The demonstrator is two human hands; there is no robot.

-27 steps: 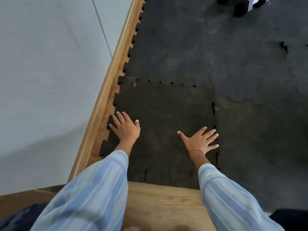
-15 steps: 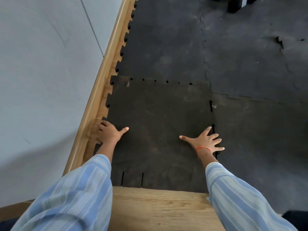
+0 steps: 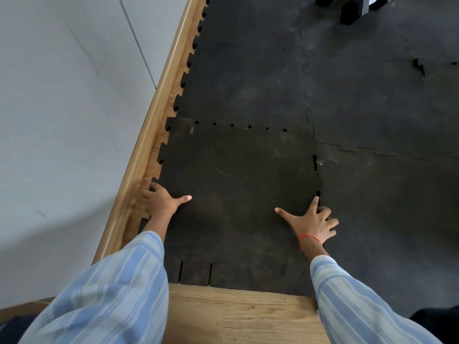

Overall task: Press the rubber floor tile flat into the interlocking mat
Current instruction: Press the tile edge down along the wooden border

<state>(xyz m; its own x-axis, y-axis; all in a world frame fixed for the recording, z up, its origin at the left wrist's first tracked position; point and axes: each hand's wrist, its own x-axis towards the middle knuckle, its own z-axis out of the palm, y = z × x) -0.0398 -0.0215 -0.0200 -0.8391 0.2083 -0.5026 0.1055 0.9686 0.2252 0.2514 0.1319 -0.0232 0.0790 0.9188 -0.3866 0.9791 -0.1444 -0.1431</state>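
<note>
The rubber floor tile (image 3: 238,194) looks matt, brownish-black and scuffed with pale rub marks, while the interlocking mat (image 3: 260,70) at twelve o'clock is a greyer, dusty matt rubber with a fine grain. At six o'clock bare wood flooring (image 3: 238,316) shows pale, open grain, and the wooden skirting (image 3: 159,100) at ten o'clock has a smooth, faintly glossy varnish. The sleeves (image 3: 106,294) are soft striped cloth, and the wall (image 3: 62,120) is smooth and matt.

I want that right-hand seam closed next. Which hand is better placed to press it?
The right hand, probably. Its fingers already lie across the tile's right seam, just below the open gaps. The left hand is at the opposite edge by the baseboard.
</note>
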